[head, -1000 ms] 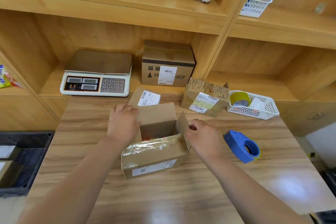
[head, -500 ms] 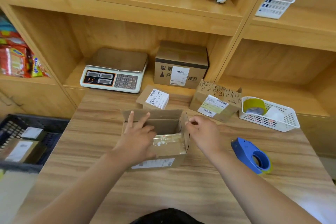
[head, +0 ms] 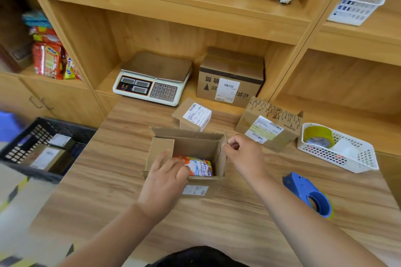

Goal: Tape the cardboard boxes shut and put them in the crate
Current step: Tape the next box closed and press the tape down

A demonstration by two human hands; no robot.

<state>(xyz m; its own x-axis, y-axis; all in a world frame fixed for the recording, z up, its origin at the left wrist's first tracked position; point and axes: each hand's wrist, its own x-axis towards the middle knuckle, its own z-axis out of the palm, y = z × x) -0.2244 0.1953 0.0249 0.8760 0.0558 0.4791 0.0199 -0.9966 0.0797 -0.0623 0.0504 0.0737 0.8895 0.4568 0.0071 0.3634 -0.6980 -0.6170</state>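
Both hands are at the open box (head: 195, 144), whose long axis runs side to side between them. The left hand (head: 165, 180) reaches loose, straightish fingers over the near rim onto the snack packet (head: 200, 167), and the right hand (head: 245, 156) pinches the upright end flap. Closing that flap likely means swinging it leftward, toward the other hand; the tape dispenser (head: 310, 195) lies just right of the right forearm, and the crate (head: 65, 125) is well off to the left.

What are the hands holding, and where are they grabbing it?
The right hand pinches the open box by the top edge of its right flap. The left hand grips nothing; its straight fingers rest on the packet inside.
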